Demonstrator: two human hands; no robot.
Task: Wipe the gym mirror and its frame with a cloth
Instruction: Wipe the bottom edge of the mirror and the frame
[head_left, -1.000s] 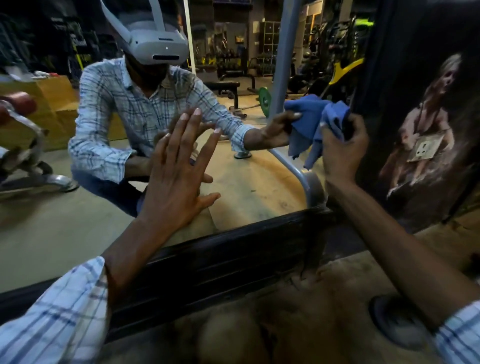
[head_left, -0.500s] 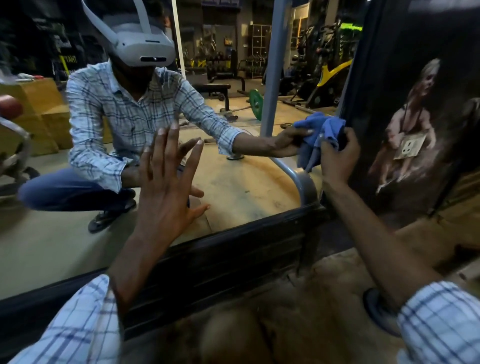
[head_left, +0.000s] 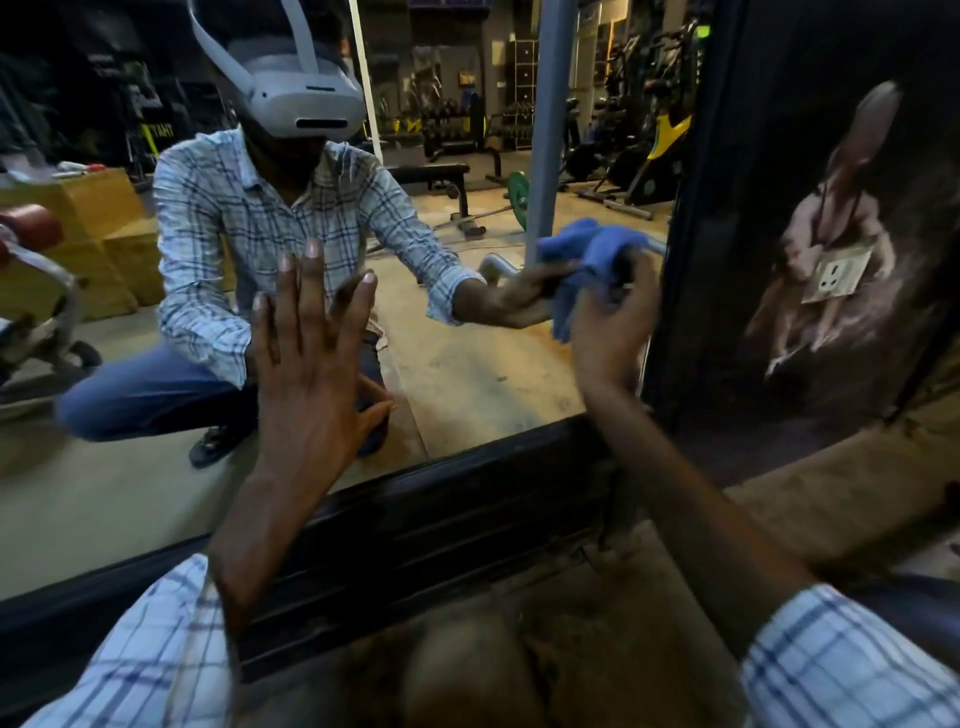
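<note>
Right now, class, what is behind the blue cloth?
The mirror glass near its dark right frame; the cloth presses there. The patch it covers is hidden, so its cleanliness cannot be judged.

Dim overall, brighter far back. Worn brown floor (head_left: 571, 649) below. At right, dark wall (head_left: 779, 104) bearing a figure poster (head_left: 852, 171) and white socket plate (head_left: 837, 273). Farther off: wooden boxes (head_left: 78, 208), grey post (head_left: 548, 130), green weight plate (head_left: 517, 200), black bench (head_left: 431, 170), yellow-black machines (head_left: 660, 150).
</note>
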